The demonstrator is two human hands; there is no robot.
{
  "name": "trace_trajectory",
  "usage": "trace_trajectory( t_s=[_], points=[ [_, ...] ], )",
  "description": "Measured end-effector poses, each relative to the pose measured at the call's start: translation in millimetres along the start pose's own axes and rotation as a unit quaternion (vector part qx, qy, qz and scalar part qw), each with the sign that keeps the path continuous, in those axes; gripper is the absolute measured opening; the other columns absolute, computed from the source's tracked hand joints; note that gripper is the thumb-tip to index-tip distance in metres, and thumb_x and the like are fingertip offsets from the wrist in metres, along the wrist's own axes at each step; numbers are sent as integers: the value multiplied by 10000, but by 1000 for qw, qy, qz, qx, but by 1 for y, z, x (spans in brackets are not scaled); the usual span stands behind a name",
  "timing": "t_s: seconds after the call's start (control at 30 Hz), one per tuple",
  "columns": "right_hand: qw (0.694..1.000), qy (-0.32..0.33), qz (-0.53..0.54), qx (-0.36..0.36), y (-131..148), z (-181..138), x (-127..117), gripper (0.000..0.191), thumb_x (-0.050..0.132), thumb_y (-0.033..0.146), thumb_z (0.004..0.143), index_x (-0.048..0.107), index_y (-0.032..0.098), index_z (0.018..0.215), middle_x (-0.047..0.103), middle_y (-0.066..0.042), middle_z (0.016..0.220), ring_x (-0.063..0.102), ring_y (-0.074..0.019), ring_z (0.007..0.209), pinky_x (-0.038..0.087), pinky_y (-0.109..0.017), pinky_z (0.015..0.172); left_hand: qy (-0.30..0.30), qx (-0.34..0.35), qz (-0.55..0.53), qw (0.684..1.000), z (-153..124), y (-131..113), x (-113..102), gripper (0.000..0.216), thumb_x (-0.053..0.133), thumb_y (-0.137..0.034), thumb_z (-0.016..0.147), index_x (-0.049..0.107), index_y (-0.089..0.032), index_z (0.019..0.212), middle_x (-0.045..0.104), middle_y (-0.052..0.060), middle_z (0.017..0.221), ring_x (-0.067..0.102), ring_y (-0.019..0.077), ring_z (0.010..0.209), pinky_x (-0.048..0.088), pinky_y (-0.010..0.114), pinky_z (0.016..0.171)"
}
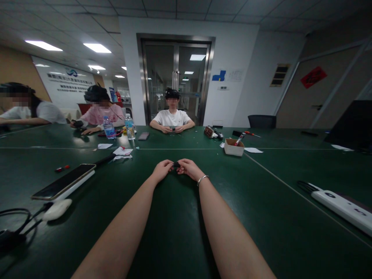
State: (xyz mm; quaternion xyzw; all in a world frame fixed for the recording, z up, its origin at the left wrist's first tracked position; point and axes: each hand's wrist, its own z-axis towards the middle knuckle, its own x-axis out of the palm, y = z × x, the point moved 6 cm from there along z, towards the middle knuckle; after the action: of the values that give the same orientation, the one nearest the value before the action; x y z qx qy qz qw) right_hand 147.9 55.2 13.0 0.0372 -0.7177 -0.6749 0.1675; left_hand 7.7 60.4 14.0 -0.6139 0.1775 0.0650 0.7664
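Note:
Both my arms reach forward over a dark green table [174, 217]. My left hand [162, 170] is closed, its fingertips pinching the left end of a small black object [176, 164]. From the other side my right hand [189, 169], with a silver bracelet [202, 179] at the wrist, is closed on the same object's right end. The fingers cover much of it, and it is too small to tell its kind. It is held close to the table top; whether it touches the surface I cannot tell.
Left lie a phone [65, 181] on a white block, a white mouse-shaped item [57, 210] and black cables. Farther off stand water bottles [130, 127] and a small box [234, 148] with a pen. A power strip [340, 205] lies right. Several people sit around, one person [173, 116] opposite.

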Motion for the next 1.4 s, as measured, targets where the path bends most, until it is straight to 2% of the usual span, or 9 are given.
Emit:
trace_trajectory(
  t_s=[0.3,0.8,1.0,1.4],
  points=[
    [1000,0,-2,4,1,-2,2,69,477,137,886,533,114,855,615,-26,523,554,-70,413,534,-194,496,2,-2,-4,1000,1,2,1,286,491,-364,764,610,-158,922,614,28,738,533,120,637,405,227,573],
    [1000,0,-5,-1,3,-2,2,53,519,147,867,547,108,844,622,-32,538,564,-75,428,537,-198,497,2,-1,14,1000,-2,-4,0,298,481,-372,764,614,-150,912,616,26,722,536,128,640,413,247,602],
    [1000,-8,-9,5,3,-3,2,71,479,126,883,538,111,847,616,-27,517,555,-73,415,539,-201,497,-3,-5,1,1000,-2,-4,-1,291,490,-361,762,614,-150,919,618,28,736,536,124,639,412,243,594],
    [1000,0,2,-1,2,-1,2,57,508,146,870,541,117,835,607,-22,514,550,-72,418,537,-202,503,-2,-16,-17,1000,-1,-3,0,261,502,-328,762,611,-147,916,610,22,716,530,113,618,407,227,569]
  ],
)
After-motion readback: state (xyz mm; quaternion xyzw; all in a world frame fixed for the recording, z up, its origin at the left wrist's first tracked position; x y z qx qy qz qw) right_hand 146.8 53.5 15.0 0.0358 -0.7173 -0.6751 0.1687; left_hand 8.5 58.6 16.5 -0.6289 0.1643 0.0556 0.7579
